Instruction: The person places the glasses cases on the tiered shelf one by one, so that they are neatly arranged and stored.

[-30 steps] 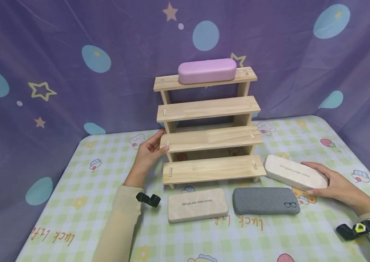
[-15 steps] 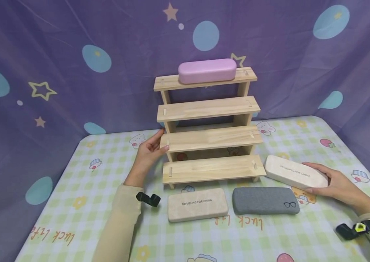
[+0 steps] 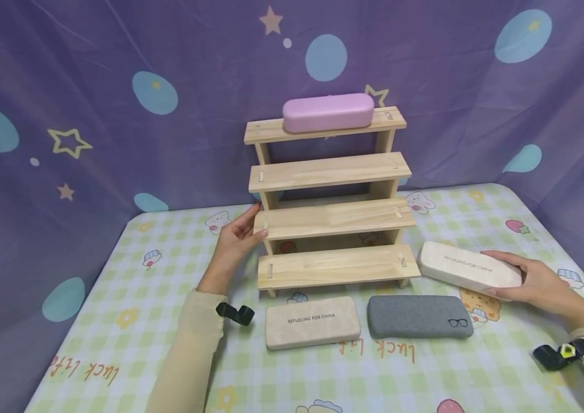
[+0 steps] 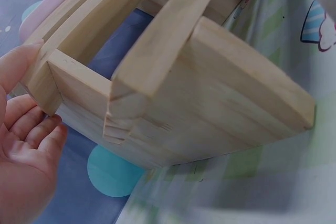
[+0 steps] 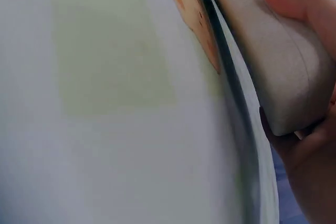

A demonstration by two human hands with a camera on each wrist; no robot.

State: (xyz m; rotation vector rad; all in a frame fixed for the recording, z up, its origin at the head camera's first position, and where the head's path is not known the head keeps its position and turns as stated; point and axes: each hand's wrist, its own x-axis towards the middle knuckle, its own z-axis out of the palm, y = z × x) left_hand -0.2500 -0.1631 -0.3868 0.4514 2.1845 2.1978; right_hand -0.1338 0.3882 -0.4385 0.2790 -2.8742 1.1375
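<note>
A four-tier wooden display rack [image 3: 333, 221] stands on the table. My left hand [image 3: 232, 244] grips the left end of its second-lowest board; in the left wrist view the thumb [image 4: 23, 61] lies on the board and the other fingers curl at its edge. To the right of the rack, my right hand [image 3: 534, 284] holds the right end of a cream glasses case [image 3: 467, 267] lettered "REFUELING FOR CHINA". The right wrist view shows that case [image 5: 273, 51] between thumb and fingers, its near end raised off the cloth. A pink glasses case [image 3: 328, 113] rests on the top board.
In front of the rack lie another cream glasses case [image 3: 312, 323] and a grey glasses case [image 3: 420, 316] with a spectacles print, side by side. A green checked cloth [image 3: 132, 344] covers the table. A purple patterned curtain [image 3: 194, 46] hangs behind.
My right hand has shifted slightly right and up, and the cream glasses case in it has risen and turned a little. The left hand stays on the rack.
</note>
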